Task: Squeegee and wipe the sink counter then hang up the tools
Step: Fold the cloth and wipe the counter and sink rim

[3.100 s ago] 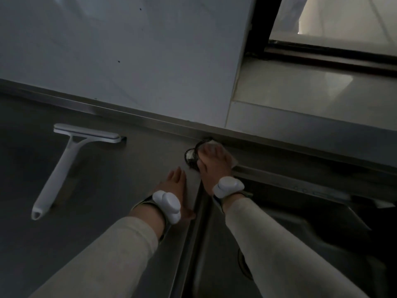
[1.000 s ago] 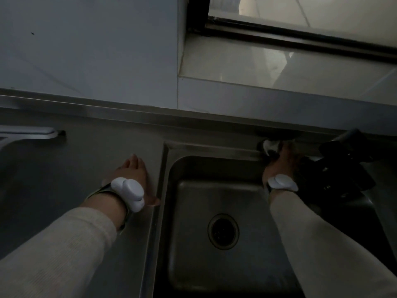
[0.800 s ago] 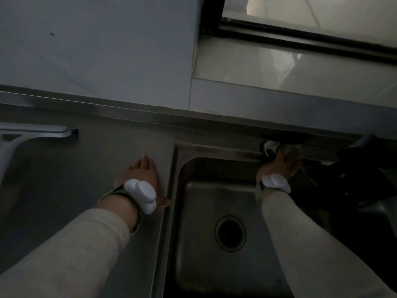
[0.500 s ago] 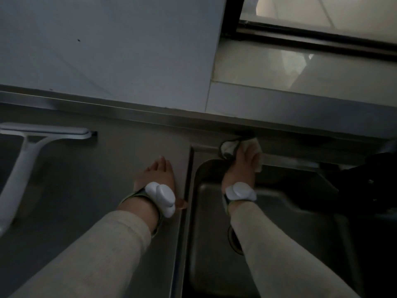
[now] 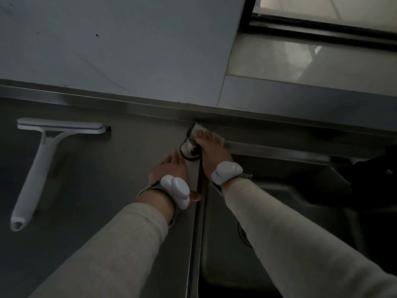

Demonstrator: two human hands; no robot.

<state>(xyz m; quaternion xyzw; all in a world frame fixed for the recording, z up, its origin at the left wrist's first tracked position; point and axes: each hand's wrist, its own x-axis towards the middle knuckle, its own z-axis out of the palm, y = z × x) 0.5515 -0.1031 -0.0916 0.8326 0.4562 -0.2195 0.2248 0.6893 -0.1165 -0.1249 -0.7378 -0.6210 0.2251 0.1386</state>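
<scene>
A white squeegee (image 5: 40,160) lies flat on the steel counter (image 5: 96,179) at the left, blade toward the wall and handle toward me. A small pale cloth with a dark edge (image 5: 190,145) sits on the counter strip behind the sink's back left corner. My right hand (image 5: 211,151) presses down on the cloth with straight fingers. My left hand (image 5: 169,168) rests flat on the counter just left of the sink rim, fingers straight, holding nothing.
The steel sink basin (image 5: 279,190) drops away at the right, its drain partly hidden under my right sleeve. A dark faucet-like object (image 5: 373,175) stands at the far right. A grey wall (image 5: 118,50) backs the counter, with a tiled window ledge (image 5: 300,63) behind the sink.
My right hand has slid the cloth leftward along the strip behind the sink, from near the faucet to the sink's back left corner. My left hand stays planted on the counter.
</scene>
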